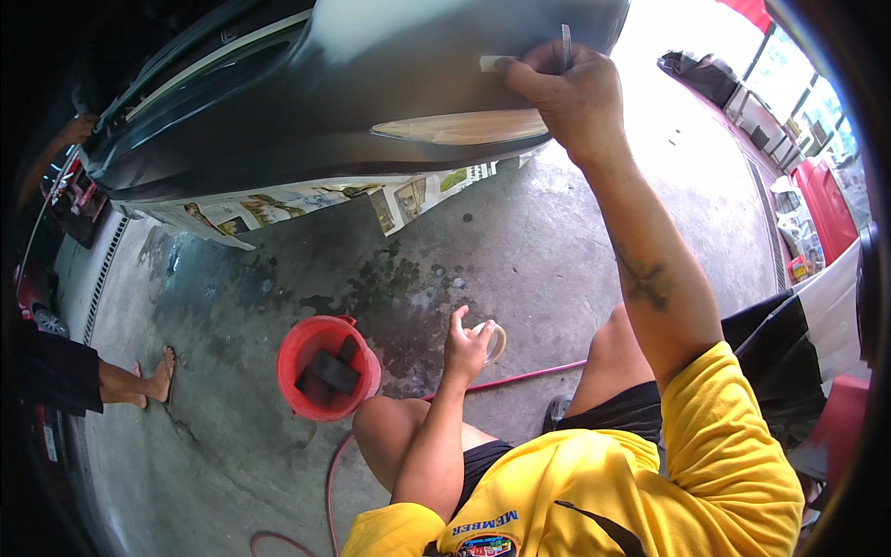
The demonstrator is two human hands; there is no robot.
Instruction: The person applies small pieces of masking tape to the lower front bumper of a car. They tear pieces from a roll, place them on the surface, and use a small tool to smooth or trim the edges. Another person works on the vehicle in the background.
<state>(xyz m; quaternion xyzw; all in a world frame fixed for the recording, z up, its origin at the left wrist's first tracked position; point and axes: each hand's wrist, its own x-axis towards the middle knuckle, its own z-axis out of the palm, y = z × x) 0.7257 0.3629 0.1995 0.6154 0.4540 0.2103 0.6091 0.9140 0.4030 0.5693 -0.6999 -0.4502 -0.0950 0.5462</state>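
My right hand (577, 102) is raised at the dark car body panel (436, 79), its fingers closed. A short pale strip (492, 64), perhaps tape, shows at the thumb tip against the panel. A narrow greyish strip (566, 45) sticks up between the fingers; its kind is unclear. Just below sits a long clear lamp (464, 128) set into the car. Lower down, beside my knee, my left hand (466, 353) grips a roll of masking tape (499, 344). Newspaper sheets (297, 199) hang along the car's lower edge.
A red bucket (288, 367) with dark blocks inside stands left of my knee. A red hose (331, 483) runs over the wet-patched concrete floor (223, 306). Another person's foot (165, 373) is at the left, and a hand (76, 130) is near the car. Red chairs (824, 209) stand right.
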